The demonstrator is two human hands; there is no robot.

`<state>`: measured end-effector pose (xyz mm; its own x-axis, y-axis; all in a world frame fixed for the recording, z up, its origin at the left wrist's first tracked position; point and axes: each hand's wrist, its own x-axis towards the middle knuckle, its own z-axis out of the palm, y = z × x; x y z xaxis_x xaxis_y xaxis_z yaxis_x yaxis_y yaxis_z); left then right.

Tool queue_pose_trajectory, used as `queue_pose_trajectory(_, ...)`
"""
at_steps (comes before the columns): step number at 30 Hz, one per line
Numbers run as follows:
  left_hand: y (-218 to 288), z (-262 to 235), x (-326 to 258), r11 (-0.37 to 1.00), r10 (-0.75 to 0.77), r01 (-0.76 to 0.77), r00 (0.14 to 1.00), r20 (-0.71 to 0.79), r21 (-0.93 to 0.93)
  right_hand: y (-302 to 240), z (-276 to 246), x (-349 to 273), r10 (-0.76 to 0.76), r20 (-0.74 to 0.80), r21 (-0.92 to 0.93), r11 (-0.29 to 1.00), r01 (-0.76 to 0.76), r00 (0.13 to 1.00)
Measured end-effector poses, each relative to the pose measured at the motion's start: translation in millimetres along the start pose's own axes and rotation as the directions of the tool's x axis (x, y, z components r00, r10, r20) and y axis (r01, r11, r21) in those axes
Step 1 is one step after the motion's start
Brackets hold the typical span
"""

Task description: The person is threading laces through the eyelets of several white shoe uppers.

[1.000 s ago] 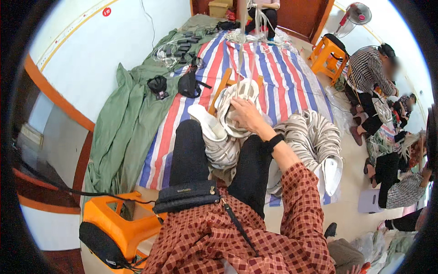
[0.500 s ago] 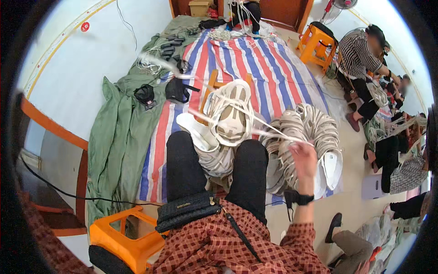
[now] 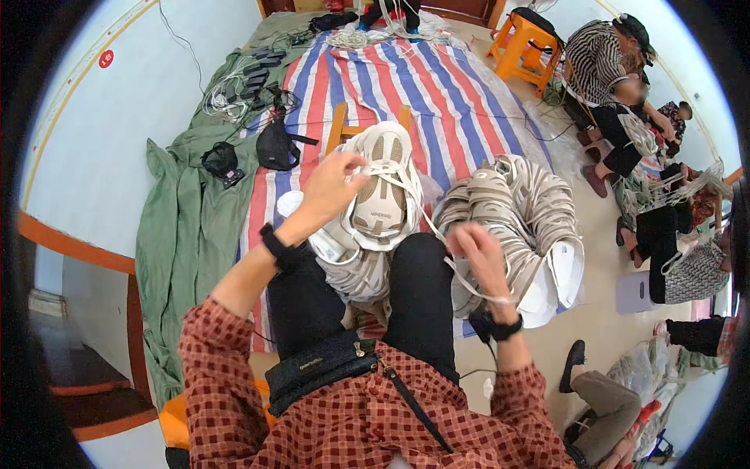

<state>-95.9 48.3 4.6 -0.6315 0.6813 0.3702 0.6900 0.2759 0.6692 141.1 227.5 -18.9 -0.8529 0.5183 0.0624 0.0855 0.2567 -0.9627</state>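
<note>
At frame centre, my left hand [image 3: 332, 187] pinches a white lace [image 3: 406, 181] above the white shoe upper [image 3: 381, 195] propped between my knees. My right hand [image 3: 478, 254], centre right, grips the same lace, fingers closed. A round red sign [image 3: 105, 59] sits on the wall, upper left.

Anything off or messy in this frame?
Nothing damaged or spilled. The left hand and right hand pull a white lace over the shoe upper. Loose cables sprawl on the green cloth.
</note>
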Motion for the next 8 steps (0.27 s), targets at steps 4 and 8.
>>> queue_pose_trajectory(4, 4, 25, 16, 0.978, -0.017, 0.001, 0.997, 0.077, 0.209, -14, 44, 69, -0.141, -0.145, 0.018, 0.989, 0.145, 0.979)
queue_pose_trajectory(8, -14, 35, 23, 0.884, 0.171, -0.152, 0.985, -0.003, 0.442, -19, 62, 98, -0.129, 0.111, -0.601, 0.781, 0.17, 0.985)
